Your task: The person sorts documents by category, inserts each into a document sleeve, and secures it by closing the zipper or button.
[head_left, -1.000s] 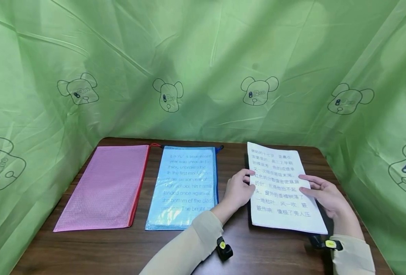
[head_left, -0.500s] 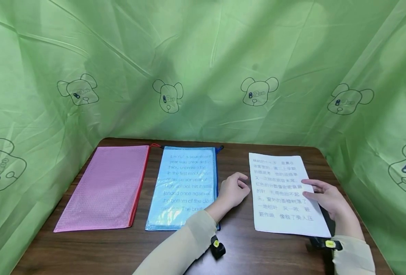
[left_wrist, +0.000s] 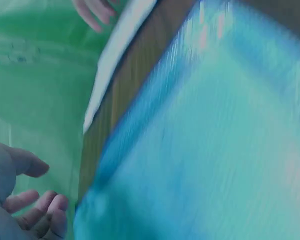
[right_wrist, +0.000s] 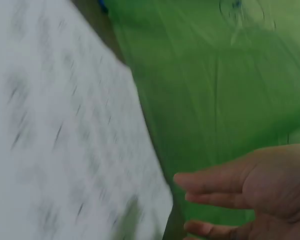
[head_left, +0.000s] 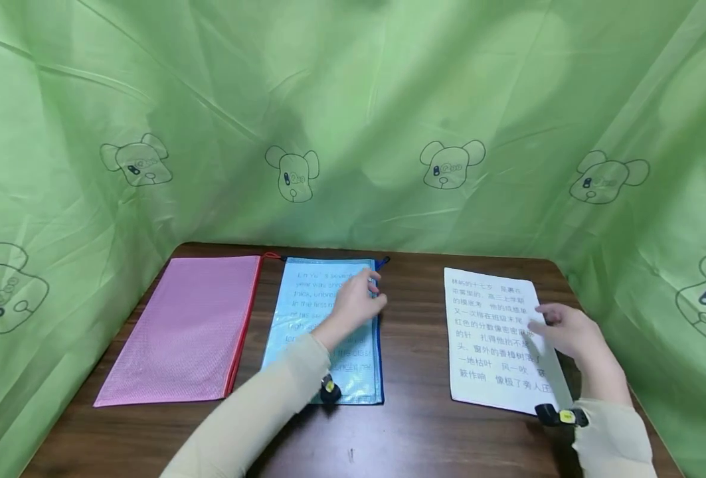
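Note:
A blue zip mesh pouch (head_left: 358,375) with an English-printed sheet inside lies mid-table. Over its upper right part hovers my left hand (head_left: 355,300), fingers loosely bent with nothing between them. The left wrist view has the fingertips (left_wrist: 60,202) apart from the blurred pouch. To the right lies a white stack of paper (head_left: 490,338) printed with Chinese text. Beside its right edge is my right hand (head_left: 575,335); in the right wrist view its thumb and fingers are spread and hold nothing. A pink zip mesh pouch (head_left: 179,332) with a red zipper edge lies at the left.
The dark wooden table (head_left: 412,438) carries the pouches and paper side by side. Green fabric (head_left: 353,99) with printed bear heads hangs behind and at both sides. A red pull cord (head_left: 271,255) lies between the two pouches' top ends.
My left hand let go of the paper's left edge and moved left over the blue pouch. The stack was lowered onto the table and shifted slightly right; my right hand came off its edge.

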